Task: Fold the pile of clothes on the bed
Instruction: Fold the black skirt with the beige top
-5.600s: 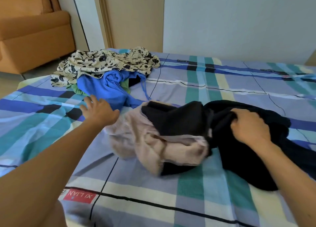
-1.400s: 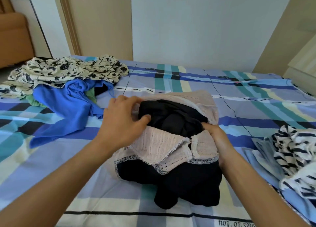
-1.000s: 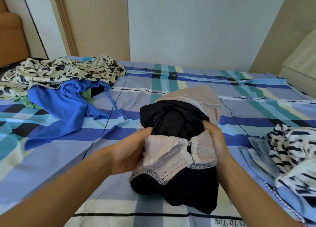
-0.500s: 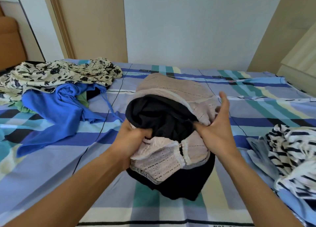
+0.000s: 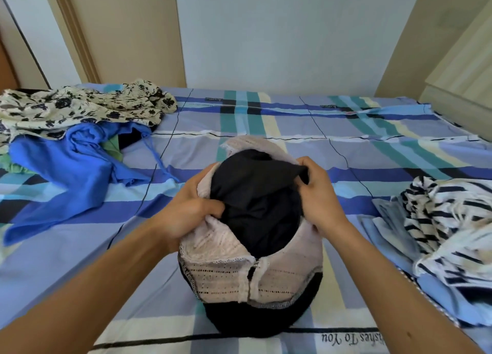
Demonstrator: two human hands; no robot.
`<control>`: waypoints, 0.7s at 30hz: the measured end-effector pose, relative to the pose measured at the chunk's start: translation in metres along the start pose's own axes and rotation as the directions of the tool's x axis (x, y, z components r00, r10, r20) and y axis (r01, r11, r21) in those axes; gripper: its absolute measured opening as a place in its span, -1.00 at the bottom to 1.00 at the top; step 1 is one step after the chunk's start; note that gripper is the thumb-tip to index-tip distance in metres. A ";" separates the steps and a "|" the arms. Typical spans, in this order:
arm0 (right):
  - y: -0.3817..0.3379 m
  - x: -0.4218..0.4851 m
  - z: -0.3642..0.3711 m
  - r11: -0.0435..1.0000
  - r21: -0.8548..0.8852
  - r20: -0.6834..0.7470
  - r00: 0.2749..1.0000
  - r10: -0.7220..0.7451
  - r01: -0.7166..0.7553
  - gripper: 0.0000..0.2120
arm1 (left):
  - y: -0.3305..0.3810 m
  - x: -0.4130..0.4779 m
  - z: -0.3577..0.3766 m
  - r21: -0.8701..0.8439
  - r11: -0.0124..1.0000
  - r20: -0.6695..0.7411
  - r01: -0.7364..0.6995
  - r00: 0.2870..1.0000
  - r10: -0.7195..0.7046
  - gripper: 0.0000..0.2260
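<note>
A bundle of black cloth point(image 5: 255, 207) wrapped in a pale pink knit garment point(image 5: 239, 268) is held up above the middle of the bed point(image 5: 346, 151). My left hand point(image 5: 191, 210) grips the bundle's left side, fingers curled round the pink edge and the black cloth. My right hand point(image 5: 318, 196) grips its right side, pinching a black fold at the top. At the far left lies a pile: a cream flowered garment point(image 5: 80, 108), a blue garment point(image 5: 66, 172) and a bit of green cloth point(image 5: 114, 148).
A black-and-white striped garment point(image 5: 452, 225) lies on light blue cloth point(image 5: 394, 236) at the bed's right edge. A pale wall stands behind the bed, a wooden door frame point(image 5: 77, 31) at the back left, and light wood furniture point(image 5: 463, 74) at the right.
The bundle has been turned so the black cloth faces up, with the pink edge folded down around it. My right hand, open half a second ago, now grips the black fold.
</note>
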State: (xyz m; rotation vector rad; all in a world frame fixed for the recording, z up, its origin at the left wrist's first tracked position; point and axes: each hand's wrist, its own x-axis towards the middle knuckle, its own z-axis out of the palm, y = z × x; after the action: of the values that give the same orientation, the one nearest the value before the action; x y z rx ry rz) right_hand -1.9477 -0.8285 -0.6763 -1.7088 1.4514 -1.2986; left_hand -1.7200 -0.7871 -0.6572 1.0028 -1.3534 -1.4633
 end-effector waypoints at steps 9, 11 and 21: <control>-0.016 -0.005 -0.003 0.707 0.340 0.583 0.729 0.359 -0.620 -0.75 | 0.021 -0.010 -0.015 -0.480 0.876 -0.075 0.051 0.992 -0.099 0.07; -0.012 -0.008 -0.005 0.689 0.276 0.681 0.642 0.351 -0.670 -0.63 | 0.025 -0.010 -0.028 -0.578 0.811 -0.027 0.088 0.992 -0.127 -0.18; -0.008 -0.032 0.030 0.530 0.569 0.522 0.775 0.358 -0.628 -0.65 | 0.015 -0.015 -0.016 -0.662 0.748 -0.085 0.043 0.988 -0.131 -0.60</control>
State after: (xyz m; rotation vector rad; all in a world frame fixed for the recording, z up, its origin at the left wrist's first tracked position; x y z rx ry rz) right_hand -1.9161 -0.8011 -0.6914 -0.8130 0.9074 -0.9658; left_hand -1.6991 -0.7779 -0.6437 0.6705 -0.5998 -1.7360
